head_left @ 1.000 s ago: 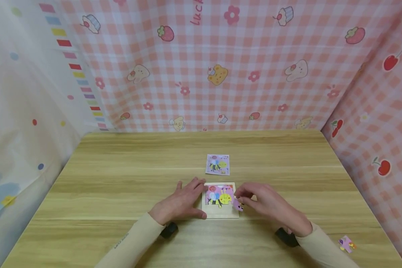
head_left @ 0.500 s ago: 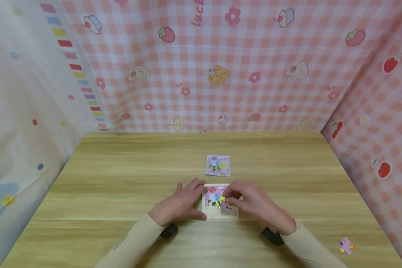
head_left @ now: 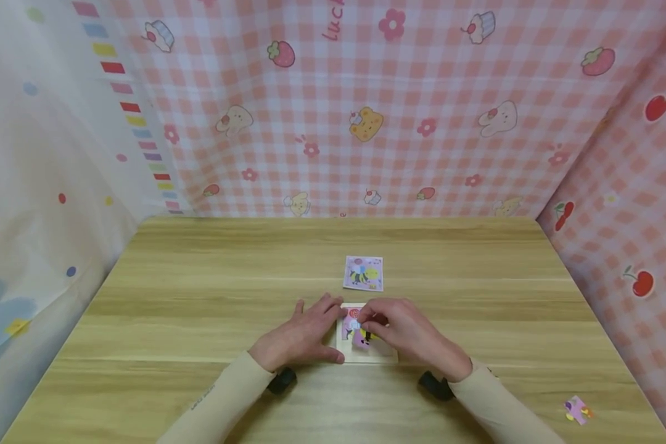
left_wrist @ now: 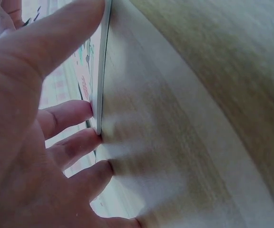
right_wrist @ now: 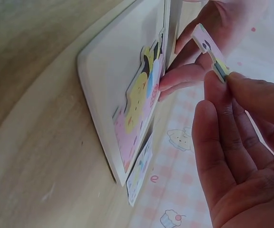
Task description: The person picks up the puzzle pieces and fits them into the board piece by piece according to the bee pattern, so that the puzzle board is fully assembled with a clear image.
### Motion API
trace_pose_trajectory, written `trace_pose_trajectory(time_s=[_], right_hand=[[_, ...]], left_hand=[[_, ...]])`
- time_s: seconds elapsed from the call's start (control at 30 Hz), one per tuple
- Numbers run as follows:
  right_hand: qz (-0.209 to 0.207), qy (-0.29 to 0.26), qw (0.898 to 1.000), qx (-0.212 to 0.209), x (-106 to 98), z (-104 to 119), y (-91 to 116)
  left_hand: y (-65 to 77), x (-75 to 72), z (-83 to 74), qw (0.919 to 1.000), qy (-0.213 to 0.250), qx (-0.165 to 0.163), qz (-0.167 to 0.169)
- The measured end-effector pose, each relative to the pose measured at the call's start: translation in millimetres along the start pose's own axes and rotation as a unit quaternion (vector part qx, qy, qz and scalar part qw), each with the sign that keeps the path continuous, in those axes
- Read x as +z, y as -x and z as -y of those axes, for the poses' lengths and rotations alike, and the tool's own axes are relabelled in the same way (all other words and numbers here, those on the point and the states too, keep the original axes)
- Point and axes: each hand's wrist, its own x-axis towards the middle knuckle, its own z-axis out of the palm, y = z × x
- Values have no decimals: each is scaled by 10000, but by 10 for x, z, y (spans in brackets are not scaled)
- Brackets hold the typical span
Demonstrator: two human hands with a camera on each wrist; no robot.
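Note:
A square wooden puzzle board (head_left: 378,356) lies mid-table, its upper part filled with pieces of a bee picture and its lower strip bare wood. My left hand (head_left: 301,334) rests at the board's left side, fingers spread; in the left wrist view its thumb and fingertips touch the board's edge (left_wrist: 99,85). Between thumb and index finger, my right hand (head_left: 413,333) pinches a pink jigsaw piece (right_wrist: 207,42) with dark and yellow marks. The right wrist view shows this piece raised off the board. From the head, my right hand covers much of the bee.
Behind the board lies a square picture card (head_left: 363,274) with the same bee. A loose pink jigsaw piece (head_left: 577,410) lies at the table's front right. Patterned curtains (head_left: 333,111) stand behind the wooden table (head_left: 211,271) and at both sides.
My right hand has moved left with the jigsaw piece, from the board's right edge to above its lower left part. The left hand stays at the board's left side.

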Motion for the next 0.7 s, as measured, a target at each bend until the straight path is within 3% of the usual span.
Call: trace_pose_trajectory(time_s=[0.7], right_hand=[[254, 89, 9996, -97, 142, -39, -170]], left_hand=[[18, -1, 10, 9998, -12, 169, -119]])
